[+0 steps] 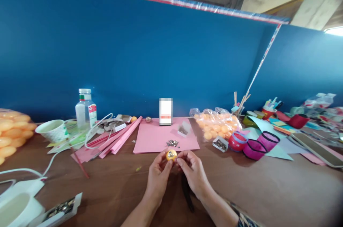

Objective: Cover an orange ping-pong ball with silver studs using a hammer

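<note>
Between the thumb and fingers of my left hand (158, 170) is a small orange ball (171, 154), like a table tennis ball, with shiny silver studs on its face. My right hand (193, 170) is closed in a pinch at the ball's right edge; whatever its fingertips grip is too small to make out. Just beyond the ball, a loose pile of shiny metal studs (172, 143) lies on a pink sheet (150, 137). A dark strip (187, 195) rests on the table below my right hand.
Bags of orange balls stand at the back right (217, 124) and far left (13, 130). A box of studs (220, 144) sits beside magenta cups (254, 148). Pink paper strips (125, 136), a paper cup (52, 130) and a clear bottle (85, 109) are on the left.
</note>
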### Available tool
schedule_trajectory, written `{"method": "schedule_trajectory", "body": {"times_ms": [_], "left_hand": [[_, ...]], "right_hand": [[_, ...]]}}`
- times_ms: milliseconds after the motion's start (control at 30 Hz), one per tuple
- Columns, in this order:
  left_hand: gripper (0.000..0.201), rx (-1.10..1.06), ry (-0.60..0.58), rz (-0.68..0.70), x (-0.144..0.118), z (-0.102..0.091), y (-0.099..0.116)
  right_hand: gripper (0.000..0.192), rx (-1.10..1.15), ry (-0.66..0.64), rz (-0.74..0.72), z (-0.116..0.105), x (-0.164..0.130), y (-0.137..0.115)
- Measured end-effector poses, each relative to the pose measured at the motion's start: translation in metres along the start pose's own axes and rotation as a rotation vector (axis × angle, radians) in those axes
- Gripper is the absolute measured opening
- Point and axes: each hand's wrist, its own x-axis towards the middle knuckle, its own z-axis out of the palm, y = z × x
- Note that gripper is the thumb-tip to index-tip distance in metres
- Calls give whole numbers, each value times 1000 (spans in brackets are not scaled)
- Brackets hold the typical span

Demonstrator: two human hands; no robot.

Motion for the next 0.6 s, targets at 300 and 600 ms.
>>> {"method": "schedule_trajectory", "body": {"times_ms": [300,600], "left_hand": [[55,15,-16,-20,-1,1,1],[55,23,-15,8,1,0,-1]], "right_hand": [[11,-26,-4,15,-1,0,1],[7,-51,-14,2,-1,0,2]]}}
